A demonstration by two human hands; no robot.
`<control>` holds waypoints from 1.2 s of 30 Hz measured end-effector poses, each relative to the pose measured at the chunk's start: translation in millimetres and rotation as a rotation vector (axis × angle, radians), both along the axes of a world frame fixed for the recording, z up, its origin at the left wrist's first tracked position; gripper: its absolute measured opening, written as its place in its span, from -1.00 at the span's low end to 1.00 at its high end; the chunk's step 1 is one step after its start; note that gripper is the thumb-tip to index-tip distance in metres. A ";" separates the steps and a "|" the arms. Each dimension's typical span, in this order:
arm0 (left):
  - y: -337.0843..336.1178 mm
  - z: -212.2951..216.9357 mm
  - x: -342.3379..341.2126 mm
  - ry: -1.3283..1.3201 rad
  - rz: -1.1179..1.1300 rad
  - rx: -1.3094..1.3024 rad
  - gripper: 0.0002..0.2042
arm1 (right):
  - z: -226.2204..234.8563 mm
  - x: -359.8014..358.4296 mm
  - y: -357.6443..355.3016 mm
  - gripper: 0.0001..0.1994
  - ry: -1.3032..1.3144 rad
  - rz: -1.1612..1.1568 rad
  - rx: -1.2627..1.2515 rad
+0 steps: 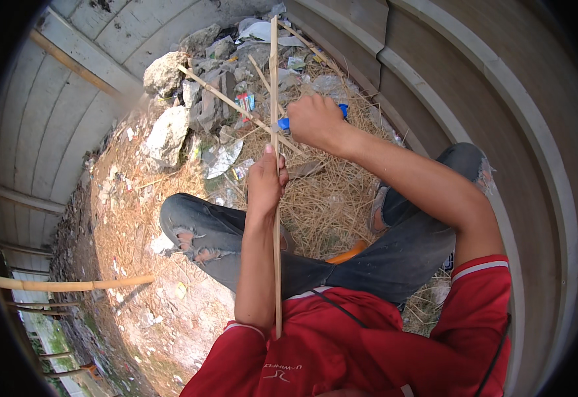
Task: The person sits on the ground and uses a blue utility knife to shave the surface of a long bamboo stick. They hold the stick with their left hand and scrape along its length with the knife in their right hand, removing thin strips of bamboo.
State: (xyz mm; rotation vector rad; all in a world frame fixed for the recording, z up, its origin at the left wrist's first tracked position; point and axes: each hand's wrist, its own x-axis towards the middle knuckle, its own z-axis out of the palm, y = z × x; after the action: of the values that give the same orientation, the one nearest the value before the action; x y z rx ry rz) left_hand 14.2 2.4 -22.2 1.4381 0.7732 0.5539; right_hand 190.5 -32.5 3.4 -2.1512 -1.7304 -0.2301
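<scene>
A long, thin bamboo strip [274, 73] runs upright through the middle of the head view, from the rubble down to my chest. My left hand [266, 177] is closed around it, thumb laid along the strip. Just above and to the right, my right hand [316, 121] grips a blue-handled utility knife [284, 124], most of whose handle is hidden in the fist. The knife's front end is at the strip; whether the blade cuts into it I cannot tell. Behind them, another bamboo strip [219, 96] lies slantwise across the ground.
Rocks [168, 135] and litter are heaped beyond my hands. Straw-like shavings [322, 205] cover the ground between my legs, with an orange object [348, 252] there. A corrugated metal wall [474, 86] curves close on the right. A bamboo pole [77, 285] juts in from the left.
</scene>
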 end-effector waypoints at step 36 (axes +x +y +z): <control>-14.0 -2.6 -12.0 -0.237 -0.206 -0.463 -0.55 | 46.3 68.9 3.7 -0.70 0.065 0.287 0.506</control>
State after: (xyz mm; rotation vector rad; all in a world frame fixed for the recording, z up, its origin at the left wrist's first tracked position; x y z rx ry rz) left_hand 2.2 -11.6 -24.8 0.9867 0.5141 0.3483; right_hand 259.4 -28.9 49.7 -1.5206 -1.6946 -0.4574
